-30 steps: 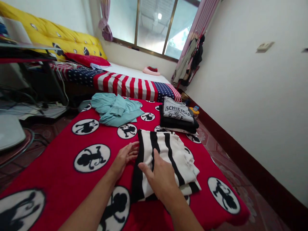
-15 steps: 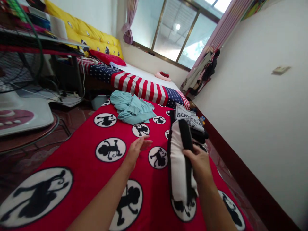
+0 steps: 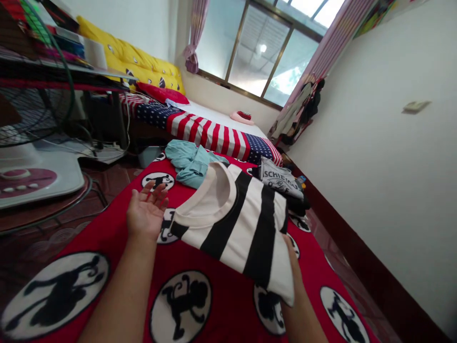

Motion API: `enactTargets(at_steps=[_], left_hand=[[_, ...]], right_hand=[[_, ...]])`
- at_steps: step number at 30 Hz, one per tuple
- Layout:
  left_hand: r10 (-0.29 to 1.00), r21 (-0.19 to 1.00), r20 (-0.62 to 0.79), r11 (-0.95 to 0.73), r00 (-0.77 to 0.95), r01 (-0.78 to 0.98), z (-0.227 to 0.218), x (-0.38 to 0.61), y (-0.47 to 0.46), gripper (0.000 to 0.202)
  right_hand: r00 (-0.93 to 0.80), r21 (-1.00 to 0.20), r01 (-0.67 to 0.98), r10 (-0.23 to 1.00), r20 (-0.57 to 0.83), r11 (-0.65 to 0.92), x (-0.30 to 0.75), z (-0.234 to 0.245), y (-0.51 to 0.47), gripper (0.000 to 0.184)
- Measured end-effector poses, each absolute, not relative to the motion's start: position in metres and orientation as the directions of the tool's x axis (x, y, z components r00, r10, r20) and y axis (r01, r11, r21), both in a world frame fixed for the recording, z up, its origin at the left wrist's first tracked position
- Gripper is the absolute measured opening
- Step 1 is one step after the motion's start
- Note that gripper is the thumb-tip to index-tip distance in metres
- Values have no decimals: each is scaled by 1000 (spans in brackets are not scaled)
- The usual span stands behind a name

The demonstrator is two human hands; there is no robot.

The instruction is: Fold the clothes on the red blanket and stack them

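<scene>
A folded black-and-white striped shirt (image 3: 246, 224) is held above the red blanket (image 3: 124, 233), its white round collar turned toward the left. My right hand (image 3: 291, 247) grips the shirt's right side, with most of its fingers hidden behind the cloth. Just left of the collar, my left hand (image 3: 146, 209) is open, palm up and fingers spread, holding nothing. A crumpled light-blue garment (image 3: 187, 162) lies on the blanket behind the shirt, partly covered by it in this view.
A stack of folded clothes with a grey printed shirt (image 3: 280, 178) on top lies at the blanket's far right. Beyond stands a bed with a flag-patterned cover (image 3: 207, 131). To the left are a fan base (image 3: 39, 176) on a round stool and a cluttered desk (image 3: 64, 71).
The striped shirt has turned from edge-on at the right to face-up across the middle, its collar now showing. My left hand has moved left and turned palm up.
</scene>
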State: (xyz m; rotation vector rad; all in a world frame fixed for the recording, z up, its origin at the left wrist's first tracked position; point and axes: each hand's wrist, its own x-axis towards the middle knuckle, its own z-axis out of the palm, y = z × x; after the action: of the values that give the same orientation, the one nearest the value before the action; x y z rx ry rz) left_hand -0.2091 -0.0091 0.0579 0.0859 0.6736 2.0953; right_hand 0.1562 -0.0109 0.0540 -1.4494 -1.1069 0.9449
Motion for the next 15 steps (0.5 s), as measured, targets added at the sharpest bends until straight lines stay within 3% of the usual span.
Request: enactTargets(at_steps=[3, 6, 10, 13, 15], left_hand=[[766, 561, -172, -441, -620, -701, 55, -209, -8, 36], [778, 661, -108, -409, -619, -629, 52, -197, -3, 28], [799, 839, 114, -396, -591, -374, 49, -167, -2, 34], [866, 934, 293, -349, -405, -71, 45, -132, -10, 34], [895, 911, 406, -381, -186, 156, 41, -105, -19, 29]], right_hand=[[423, -976, 121, 899, -112, -179, 170, 19, -27, 45], [516, -941, 324, 852, 87, -100, 195, 9, -37, 51], [431, -855, 519, 857, 282, 21, 205, 14, -25, 43], [377, -821, 565, 862, 338, 75, 196, 11, 5, 49], [381, -818, 570, 860, 340, 71, 191, 7, 30, 57]])
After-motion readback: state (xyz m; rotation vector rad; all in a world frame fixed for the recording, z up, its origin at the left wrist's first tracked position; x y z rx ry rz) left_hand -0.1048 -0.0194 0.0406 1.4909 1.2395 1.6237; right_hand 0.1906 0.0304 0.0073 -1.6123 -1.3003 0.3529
